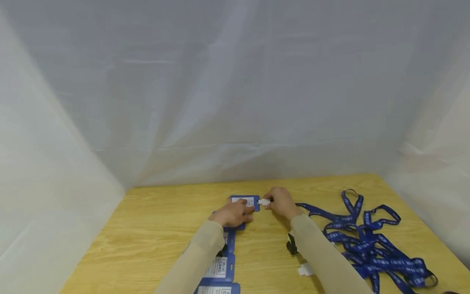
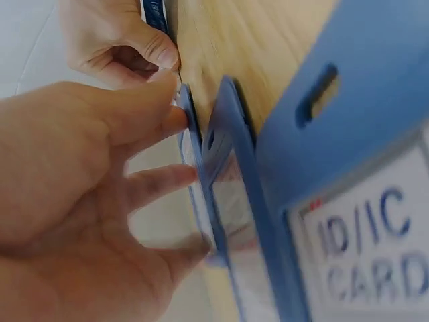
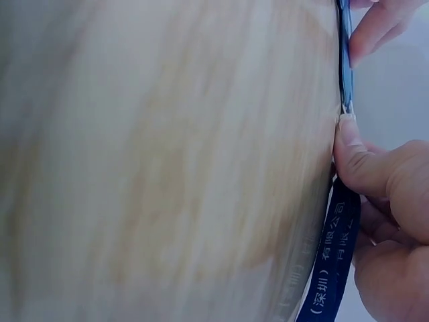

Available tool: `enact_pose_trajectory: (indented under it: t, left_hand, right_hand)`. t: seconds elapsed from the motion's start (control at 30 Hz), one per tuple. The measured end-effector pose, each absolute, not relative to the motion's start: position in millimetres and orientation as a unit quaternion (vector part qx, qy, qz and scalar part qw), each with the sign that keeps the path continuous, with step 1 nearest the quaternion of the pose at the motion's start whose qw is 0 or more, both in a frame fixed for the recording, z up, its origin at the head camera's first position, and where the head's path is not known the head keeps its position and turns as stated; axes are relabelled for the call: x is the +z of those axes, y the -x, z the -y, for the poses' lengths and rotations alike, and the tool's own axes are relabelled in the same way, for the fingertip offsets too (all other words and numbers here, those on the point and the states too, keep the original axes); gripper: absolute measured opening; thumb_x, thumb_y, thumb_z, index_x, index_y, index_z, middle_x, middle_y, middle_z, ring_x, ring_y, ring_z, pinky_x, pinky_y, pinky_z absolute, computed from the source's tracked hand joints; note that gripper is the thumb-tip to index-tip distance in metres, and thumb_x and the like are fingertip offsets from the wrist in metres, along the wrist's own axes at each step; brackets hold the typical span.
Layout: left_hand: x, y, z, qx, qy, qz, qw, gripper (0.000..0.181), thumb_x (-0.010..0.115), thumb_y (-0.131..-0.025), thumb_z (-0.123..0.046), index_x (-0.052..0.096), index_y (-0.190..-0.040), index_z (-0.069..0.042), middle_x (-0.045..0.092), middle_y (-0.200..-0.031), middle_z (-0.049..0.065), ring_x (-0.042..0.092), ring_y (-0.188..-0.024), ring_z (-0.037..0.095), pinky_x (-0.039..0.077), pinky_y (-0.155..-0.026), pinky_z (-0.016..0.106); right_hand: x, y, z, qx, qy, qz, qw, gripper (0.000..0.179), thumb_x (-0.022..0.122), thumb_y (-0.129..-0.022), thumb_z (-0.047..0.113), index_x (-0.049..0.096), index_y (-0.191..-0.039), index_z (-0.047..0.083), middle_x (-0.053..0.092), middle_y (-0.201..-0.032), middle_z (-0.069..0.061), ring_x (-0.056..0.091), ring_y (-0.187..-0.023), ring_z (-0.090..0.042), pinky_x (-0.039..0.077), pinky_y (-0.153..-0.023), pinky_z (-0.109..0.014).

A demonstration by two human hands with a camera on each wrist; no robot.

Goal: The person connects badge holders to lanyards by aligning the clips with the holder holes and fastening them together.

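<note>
From the left of the counter (image 1: 136, 232), I first see a line of other blue card holders (image 1: 220, 267), running toward me beside my left sleeve (image 1: 191, 261); where their slots show, these sit at the right-hand ends. Next comes my left grip (image 1: 235, 213), its fingers spread and fairly straight, the tips pressing on the card holder (image 1: 251, 200) I am working on rather than curling round it. That holder lies toward the far edge of the counter, at the top of the line. Its long axis runs left to right, the slotted end points right, and the lettering on its card stands sideways to me. Right at that end is a white clip (image 1: 264, 201), pinched in my right grip (image 1: 280, 201) and aimed left at the holder. I judge the step in hand to be joining clip to slot; whether the tip is through, I cannot tell. The next move seems to call for my left fingers to steady the holder while my right ones seat the clip. Farther right, a second white clip (image 1: 305, 269) sits beside my right sleeve (image 1: 327, 257), a blue strap (image 1: 315, 209) runs off past my right grip, and a tangled heap of blue lanyards (image 1: 371, 249) spreads over the counter's right side
</note>
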State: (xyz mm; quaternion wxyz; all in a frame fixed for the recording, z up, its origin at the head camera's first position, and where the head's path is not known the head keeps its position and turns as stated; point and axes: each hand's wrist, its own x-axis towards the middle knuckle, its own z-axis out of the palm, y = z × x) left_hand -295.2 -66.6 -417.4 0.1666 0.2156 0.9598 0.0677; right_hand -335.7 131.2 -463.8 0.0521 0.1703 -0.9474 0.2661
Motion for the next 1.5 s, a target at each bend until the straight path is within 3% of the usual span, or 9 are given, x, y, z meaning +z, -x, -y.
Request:
enact_pose_trajectory:
  t: [0.17, 0.37, 0.5, 0.7, 0.97, 1.5]
  left_hand:
    - [-417, 294, 72, 0.103, -0.21, -0.956, 0.179, 0.046, 0.05, -0.106, -0.041, 0.052, -0.149, -0.023, 0.037, -0.162, 0.006, 0.025, -0.147, 0.047, 0.035, -0.112, 0.069]
    - [-413, 293, 77, 0.125, -0.189, -0.952, 0.207, 0.047, 0.049, -0.106, -0.04, 0.049, -0.151, -0.026, 0.031, -0.165, 0.0, 0.019, -0.153, 0.039, 0.023, -0.117, 0.071]
    - [-412, 290, 80, 0.119, -0.189, -0.952, 0.208, 0.047, 0.049, -0.106, -0.039, 0.047, -0.152, -0.027, 0.029, -0.166, -0.002, 0.021, -0.153, 0.037, 0.022, -0.115, 0.074]
    - [-412, 291, 80, 0.128, -0.193, -0.951, 0.203, 0.049, 0.051, -0.106, -0.036, 0.045, -0.153, -0.025, 0.028, -0.167, 0.0, 0.024, -0.15, 0.036, 0.032, -0.117, 0.063]
    - [-416, 292, 77, 0.131, -0.193, -0.947, 0.219, 0.049, 0.051, -0.106, -0.035, 0.044, -0.154, -0.028, 0.026, -0.167, -0.005, 0.012, -0.155, 0.037, 0.023, -0.121, 0.065]
    - [-416, 295, 72, 0.09, -0.201, -0.95, 0.221, 0.05, 0.051, -0.106, -0.034, 0.041, -0.155, -0.03, 0.025, -0.167, -0.008, 0.016, -0.156, 0.028, 0.023, -0.124, 0.057]
  right_hand:
    - [-463, 336, -125, 0.258, -0.208, 0.942, 0.044, 0.025, 0.084, -0.081, 0.011, 0.079, -0.105, 0.005, 0.066, -0.09, -0.006, 0.059, -0.082, -0.018, 0.054, -0.076, -0.035]
    - [-462, 339, -121, 0.249, -0.221, 0.943, 0.026, 0.027, 0.082, -0.084, 0.012, 0.078, -0.11, 0.005, 0.065, -0.093, -0.007, 0.058, -0.082, -0.018, 0.053, -0.075, -0.034]
    - [-461, 339, -121, 0.24, -0.227, 0.944, 0.022, 0.026, 0.082, -0.084, 0.012, 0.078, -0.109, 0.005, 0.065, -0.092, -0.006, 0.057, -0.081, -0.017, 0.052, -0.075, -0.033]
    - [-455, 340, -121, 0.25, -0.221, 0.943, 0.008, 0.024, 0.081, -0.085, 0.009, 0.078, -0.108, 0.004, 0.067, -0.094, -0.007, 0.059, -0.083, -0.018, 0.055, -0.076, -0.033]
    - [-459, 341, -125, 0.245, -0.227, 0.942, 0.016, 0.023, 0.083, -0.083, 0.012, 0.079, -0.104, 0.004, 0.068, -0.09, -0.006, 0.06, -0.08, -0.017, 0.055, -0.074, -0.034]
    - [-456, 343, -127, 0.224, -0.272, 0.936, 0.009, 0.024, 0.082, -0.084, 0.011, 0.078, -0.107, 0.003, 0.072, -0.093, -0.007, 0.064, -0.085, -0.02, 0.058, -0.081, -0.038]
